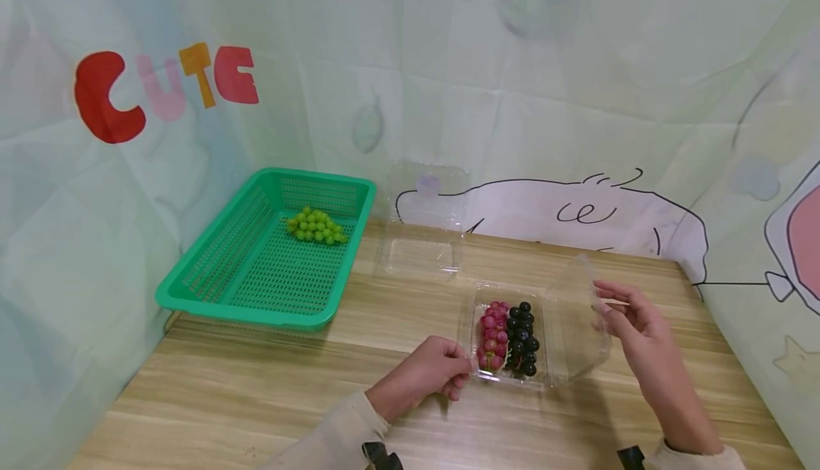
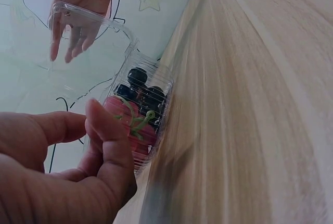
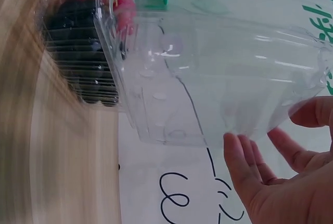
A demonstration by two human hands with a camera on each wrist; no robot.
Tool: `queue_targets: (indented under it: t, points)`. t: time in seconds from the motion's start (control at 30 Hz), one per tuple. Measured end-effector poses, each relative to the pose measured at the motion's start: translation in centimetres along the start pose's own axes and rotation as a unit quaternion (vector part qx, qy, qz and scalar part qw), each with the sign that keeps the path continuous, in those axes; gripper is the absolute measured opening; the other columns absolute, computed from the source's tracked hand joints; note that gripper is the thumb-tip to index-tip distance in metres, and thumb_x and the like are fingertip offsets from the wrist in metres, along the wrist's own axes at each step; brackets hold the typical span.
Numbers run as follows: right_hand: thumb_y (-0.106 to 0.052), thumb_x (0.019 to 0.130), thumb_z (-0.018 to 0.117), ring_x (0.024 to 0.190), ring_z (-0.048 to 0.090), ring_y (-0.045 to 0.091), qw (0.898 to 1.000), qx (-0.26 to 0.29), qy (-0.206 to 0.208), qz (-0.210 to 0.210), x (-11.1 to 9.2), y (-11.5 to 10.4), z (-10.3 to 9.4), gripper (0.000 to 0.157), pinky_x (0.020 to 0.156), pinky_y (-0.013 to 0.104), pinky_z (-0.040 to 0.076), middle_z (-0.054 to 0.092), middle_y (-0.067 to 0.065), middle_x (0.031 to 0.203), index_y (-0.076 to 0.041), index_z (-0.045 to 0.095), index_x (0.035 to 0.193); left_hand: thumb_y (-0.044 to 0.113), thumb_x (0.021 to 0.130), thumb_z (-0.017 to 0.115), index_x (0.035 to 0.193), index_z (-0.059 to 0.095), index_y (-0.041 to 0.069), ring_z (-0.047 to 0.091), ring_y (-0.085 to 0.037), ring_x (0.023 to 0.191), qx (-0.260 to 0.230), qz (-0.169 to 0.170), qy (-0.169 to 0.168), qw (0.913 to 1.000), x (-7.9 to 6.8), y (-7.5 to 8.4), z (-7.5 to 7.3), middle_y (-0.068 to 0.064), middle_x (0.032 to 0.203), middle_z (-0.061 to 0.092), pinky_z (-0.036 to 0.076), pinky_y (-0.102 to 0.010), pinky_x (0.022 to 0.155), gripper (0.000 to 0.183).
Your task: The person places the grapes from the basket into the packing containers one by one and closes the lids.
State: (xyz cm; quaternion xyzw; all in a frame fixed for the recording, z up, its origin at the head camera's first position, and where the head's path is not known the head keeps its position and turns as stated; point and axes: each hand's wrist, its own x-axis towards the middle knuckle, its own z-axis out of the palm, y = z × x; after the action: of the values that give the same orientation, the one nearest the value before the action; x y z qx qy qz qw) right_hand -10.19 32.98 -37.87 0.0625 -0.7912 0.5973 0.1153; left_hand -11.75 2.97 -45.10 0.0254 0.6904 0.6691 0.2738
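Note:
A clear plastic clamshell box (image 1: 541,377) stands on the table with its lid (image 1: 579,327) raised on the right. Inside lie a bunch of red grapes (image 1: 492,335) on the left and a bunch of black grapes (image 1: 523,338) beside it. My left hand (image 1: 430,369) pinches the box's front left corner between thumb and forefinger; in the left wrist view the fingers (image 2: 112,146) partly cover the red grapes. Against the lid's outer side, my right hand (image 1: 643,327) touches the plastic with fairly straight fingers, thumb apart from them in the right wrist view.
A green plastic basket (image 1: 342,270) at the left holds a bunch of green grapes (image 1: 317,226). Behind the box, another clear clamshell box (image 1: 423,253) stands with its lid up near the printed curtain (image 1: 448,100). Wooden tabletop (image 1: 256,384) runs along the front.

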Motion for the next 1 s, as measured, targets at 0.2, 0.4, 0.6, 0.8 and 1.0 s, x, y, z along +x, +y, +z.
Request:
queue_targets:
  t: [0.2,0.4,0.6,0.8,1.0]
  points:
    - [-0.020,0.109,0.046,0.118,0.057,0.003,1.000,-0.010,-0.026,0.007,0.1,0.0,0.7,0.048,0.092,0.013,0.051,0.046,0.006,0.139,-0.002,0.038,0.153,0.008,0.096,0.068,0.075,0.060,0.006,0.050,-0.008,0.053,0.002,0.000,0.001,1.0000,0.0,0.0,0.0,-0.001,0.066,0.056,0.048,-0.016,0.045,0.022]
    - [-0.032,0.111,0.040,0.117,0.055,-0.003,0.997,-0.024,-0.051,0.055,0.2,-0.1,1.2,0.054,0.096,0.010,0.044,0.038,0.014,0.149,-0.007,0.031,0.158,0.008,0.096,0.068,0.075,0.061,0.006,0.050,-0.008,0.053,0.003,-0.001,0.001,1.0000,-0.1,0.0,0.0,-0.001,0.065,0.056,0.048,-0.016,0.045,0.022]
    - [-0.038,0.111,0.038,0.126,0.049,0.005,0.994,-0.018,-0.068,0.089,0.6,-0.1,1.8,0.059,0.096,0.006,0.038,0.030,0.016,0.157,-0.008,0.024,0.160,0.007,0.096,0.068,0.075,0.060,0.006,0.050,-0.008,0.053,0.001,-0.002,0.001,1.0000,0.0,0.0,0.0,-0.001,0.066,0.056,0.047,-0.016,0.045,0.022]
    - [-0.039,0.111,0.037,0.150,0.018,0.034,0.990,0.002,-0.088,0.109,0.9,0.1,2.5,0.065,0.119,0.024,0.025,0.017,0.017,0.165,-0.007,0.014,0.162,0.006,0.095,0.067,0.074,0.060,0.006,0.050,-0.008,0.052,-0.002,-0.002,0.002,1.0000,0.1,0.0,0.1,-0.001,0.065,0.056,0.047,-0.016,0.044,0.022]
    - [-0.033,0.110,0.036,0.152,0.008,0.041,0.988,0.040,-0.100,0.114,1.4,0.3,3.6,0.067,0.121,0.067,0.004,0.009,0.023,0.167,-0.002,0.007,0.162,0.006,0.095,0.067,0.074,0.059,0.007,0.049,-0.007,0.052,-0.006,-0.001,0.002,1.0000,0.1,-0.1,0.1,-0.001,0.064,0.055,0.047,-0.016,0.044,0.022]
